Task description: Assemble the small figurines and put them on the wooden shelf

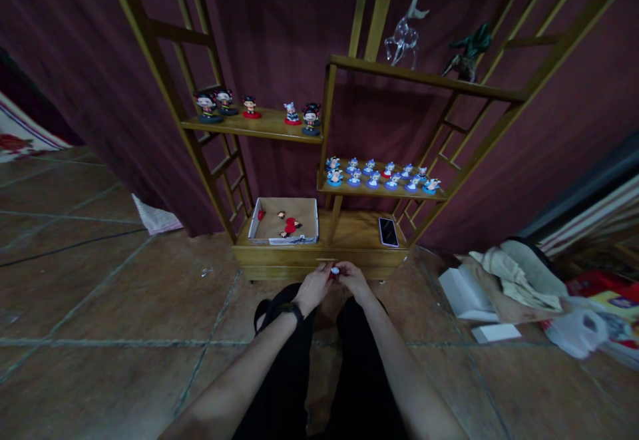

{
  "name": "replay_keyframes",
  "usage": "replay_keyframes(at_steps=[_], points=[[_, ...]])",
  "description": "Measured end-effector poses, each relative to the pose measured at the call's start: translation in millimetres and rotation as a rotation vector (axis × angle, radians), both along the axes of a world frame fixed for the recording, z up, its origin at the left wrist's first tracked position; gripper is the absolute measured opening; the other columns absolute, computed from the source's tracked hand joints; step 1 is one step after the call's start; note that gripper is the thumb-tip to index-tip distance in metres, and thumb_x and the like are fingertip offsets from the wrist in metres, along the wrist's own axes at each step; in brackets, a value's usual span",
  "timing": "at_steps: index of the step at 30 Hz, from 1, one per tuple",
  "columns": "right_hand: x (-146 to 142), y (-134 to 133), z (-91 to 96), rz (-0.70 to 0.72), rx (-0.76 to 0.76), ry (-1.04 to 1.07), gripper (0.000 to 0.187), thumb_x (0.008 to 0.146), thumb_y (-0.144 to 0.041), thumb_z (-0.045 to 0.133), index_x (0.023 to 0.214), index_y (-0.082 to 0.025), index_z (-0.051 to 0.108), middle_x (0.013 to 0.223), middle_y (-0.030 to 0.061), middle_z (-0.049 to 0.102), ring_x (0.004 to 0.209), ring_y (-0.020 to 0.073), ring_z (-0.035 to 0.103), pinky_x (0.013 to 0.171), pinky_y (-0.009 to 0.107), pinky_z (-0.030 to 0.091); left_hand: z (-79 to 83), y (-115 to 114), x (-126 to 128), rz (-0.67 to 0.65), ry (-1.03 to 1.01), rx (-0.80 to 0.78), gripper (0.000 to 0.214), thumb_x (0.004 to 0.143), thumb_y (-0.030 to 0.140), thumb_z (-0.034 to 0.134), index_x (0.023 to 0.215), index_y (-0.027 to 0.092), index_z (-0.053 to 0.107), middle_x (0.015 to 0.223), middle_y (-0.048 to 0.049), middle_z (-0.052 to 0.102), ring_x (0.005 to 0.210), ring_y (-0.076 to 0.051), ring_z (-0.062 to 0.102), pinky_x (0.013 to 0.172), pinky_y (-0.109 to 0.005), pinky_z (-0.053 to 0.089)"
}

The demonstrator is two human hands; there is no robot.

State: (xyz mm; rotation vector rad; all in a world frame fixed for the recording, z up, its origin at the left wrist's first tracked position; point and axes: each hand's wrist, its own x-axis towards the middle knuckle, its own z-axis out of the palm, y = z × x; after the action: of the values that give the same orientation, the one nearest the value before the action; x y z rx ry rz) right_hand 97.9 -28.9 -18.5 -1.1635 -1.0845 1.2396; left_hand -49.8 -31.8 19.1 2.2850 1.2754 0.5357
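Note small red-and-white piece (pixel 335 271) at the fingertips, seen against the front of the low wooden cabinet (pixel 279 257). Cannot make out finer detail. Judge as light, stiff and probably smooth plastic, somewhat slippery; rate any thin projections as easily snapped. Advise holding by the thickest part, with light pressure. Find left hand (pixel 312 287) with fingers nearly closed on the red side; find right hand (pixel 354 279) in a narrow pinch at the opposite side. Cannot tell exact finger gaps.

Record open cardboard box (pixel 305 208) on the left of the cabinet top, containing scattered red pieces (pixel 290 224) and small dark-haired pieces (pixel 281 214), loosely spread. Log smartphone (pixel 388 232) lying at right. List white cartons (pixel 466 293) and plastic bag (pixel 579 333) on the floor (pixel 150 307); cannot identify contents.
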Motion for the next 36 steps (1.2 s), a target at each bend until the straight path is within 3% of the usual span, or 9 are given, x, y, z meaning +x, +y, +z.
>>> replay_keyframes(at_steps=[7, 14, 28, 36], points=[[3.0, -4.3, 6.6, -0.009, -0.02, 0.016, 0.027, 0.051, -0.015, 0.059, 0.078, -0.022, 0.061, 0.079, -0.0022, 0.064, 0.075, 0.0147, 0.057, 0.072, 0.027, 0.044, 2.3, -5.4, 0.1, -0.031, 0.089, 0.138, 0.045, 0.087, 0.02, 0.036, 0.132, 0.016, 0.033, 0.124, -0.0134, 0.047, 0.108, -0.022, 0.052, 0.087, -0.031, 0.041], [5.6, -4.0, 4.5, 0.007, -0.031, 0.056, 0.029, 0.051, -0.017, 0.064, 0.079, -0.022, 0.059, 0.081, -0.0015, 0.064, 0.079, 0.0156, 0.057, 0.073, 0.029, 0.046, 0.0, -8.1, -2.2, -0.082, 0.225, 0.241, 0.058, 0.08, 0.005, 0.036, 0.136, 0.015, 0.025, 0.124, -0.0151, 0.047, 0.11, -0.023, 0.05, 0.089, -0.034, 0.039], [7.3, -4.9, 7.5, 0.037, -0.001, 0.047, 0.027, 0.053, -0.018, 0.066, 0.079, -0.022, 0.059, 0.083, -0.001, 0.063, 0.08, 0.0155, 0.057, 0.077, 0.028, 0.043, -0.9, -6.4, -4.1, -0.128, 0.336, 0.363, 0.052, 0.082, 0.005, 0.031, 0.133, 0.01, 0.03, 0.127, -0.0192, 0.045, 0.112, -0.024, 0.047, 0.091, -0.037, 0.036], [8.4, -2.9, 3.9, 0.057, -0.018, 0.106, 0.029, 0.051, -0.017, 0.067, 0.079, -0.021, 0.06, 0.081, -0.0017, 0.063, 0.077, 0.014, 0.056, 0.074, 0.026, 0.042, -3.5, -7.6, -2.9, -0.102, 0.347, 0.444, 0.052, 0.081, 0.005, 0.033, 0.133, 0.009, 0.031, 0.115, -0.0178, 0.052, 0.105, -0.024, 0.051, 0.086, -0.035, 0.04]])
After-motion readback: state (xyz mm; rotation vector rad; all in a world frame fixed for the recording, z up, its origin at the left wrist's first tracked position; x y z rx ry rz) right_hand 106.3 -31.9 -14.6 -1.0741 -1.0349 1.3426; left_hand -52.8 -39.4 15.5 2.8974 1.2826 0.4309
